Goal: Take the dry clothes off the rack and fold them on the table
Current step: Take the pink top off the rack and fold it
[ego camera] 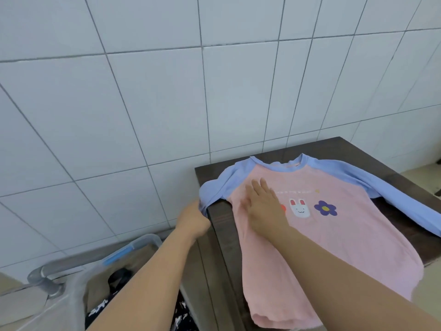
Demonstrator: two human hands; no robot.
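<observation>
— Where was the shirt (334, 225)?
— Spread face up on the dark counter (353, 145), hem over the near edge.
— And the hands?
— The right hand (263, 206) lay flat on the chest, fingers straight. The left hand (193, 219) pinched the blue sleeve (214, 187) at the counter's left edge.

Shirt (334, 235) print text unreadable
</observation>
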